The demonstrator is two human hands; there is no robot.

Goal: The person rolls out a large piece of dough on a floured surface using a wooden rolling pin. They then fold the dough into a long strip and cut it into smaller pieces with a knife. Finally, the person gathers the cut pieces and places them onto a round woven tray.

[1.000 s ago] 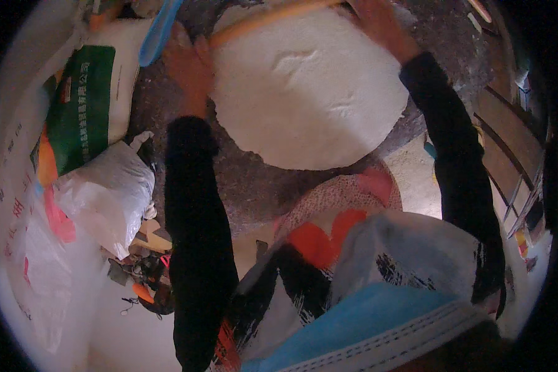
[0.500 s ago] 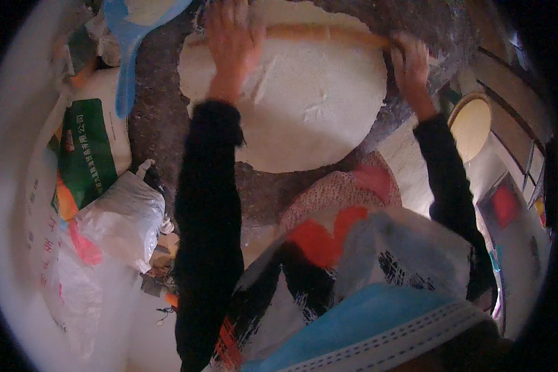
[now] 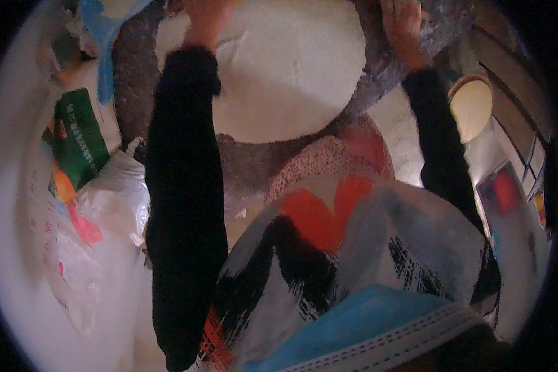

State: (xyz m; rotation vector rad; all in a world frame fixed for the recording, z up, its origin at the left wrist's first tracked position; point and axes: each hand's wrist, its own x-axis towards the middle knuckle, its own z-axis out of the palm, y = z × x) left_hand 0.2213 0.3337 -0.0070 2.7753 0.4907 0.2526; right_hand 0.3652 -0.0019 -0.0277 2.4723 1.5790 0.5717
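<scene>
A wide, thin sheet of pale dough (image 3: 291, 80) lies on the dark speckled work surface (image 3: 242, 164), its far edge cut off by the top of the picture. My left hand (image 3: 208, 18) reaches over the dough's far left part. Its fingers run out of the picture, so their pose is hidden. Beyond the dough's right edge is my right hand (image 3: 404, 28), with fingers bent at the top border; whatever they close on is out of sight. The rolling pin seen half a second ago does not show now.
On the left lie a blue scoop (image 3: 105, 56) with pale contents, a green printed bag (image 3: 80, 139) and a crumpled clear plastic bag (image 3: 118, 195). A round pale-yellow object (image 3: 471, 108) stands at the right. My patterned apron (image 3: 316, 217) borders the near edge.
The whole view has shifted, so dough and scoop sit higher and further left. Both hands have moved up toward the top border, and the rolling pin has gone out of view.
</scene>
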